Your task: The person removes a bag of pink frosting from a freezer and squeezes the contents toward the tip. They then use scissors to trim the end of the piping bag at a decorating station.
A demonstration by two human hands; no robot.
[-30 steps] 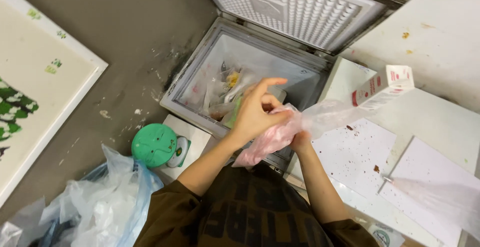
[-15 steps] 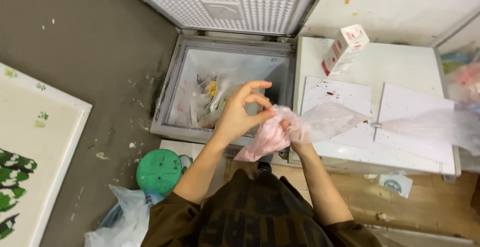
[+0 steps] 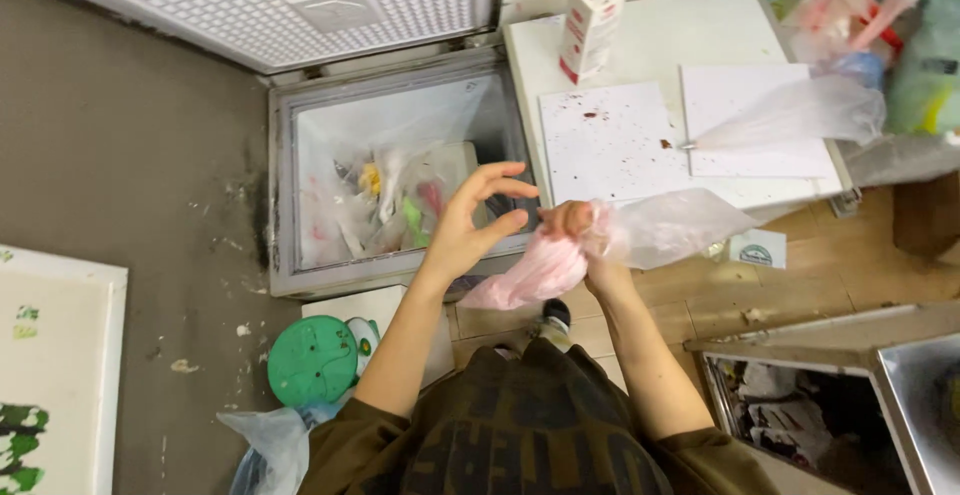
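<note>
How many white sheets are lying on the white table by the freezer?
2. The red-speckled sheet lies near the table's freezer side, below the red and white carton. The clean sheet lies to its right, partly under a clear plastic bag; more could be hidden.

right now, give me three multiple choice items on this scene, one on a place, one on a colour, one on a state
1. Where does the red and white carton stand?
A. on the white table top
B. inside the chest freezer
C. on the grey floor

2. What colour is the round plastic lid near the person's left elbow?
A. blue
B. green
C. yellow

3. How is the chest freezer?
A. shut
B. open, lid up
C. lid taken off and laid on the floor

Answers:
1 A, the carton stands upright on the table top beside the freezer.
2 B, the lid is plainly green.
3 B, the white lid stands raised and the bagged food inside shows, while both hands hold a thin pink-filled plastic bag.
</note>
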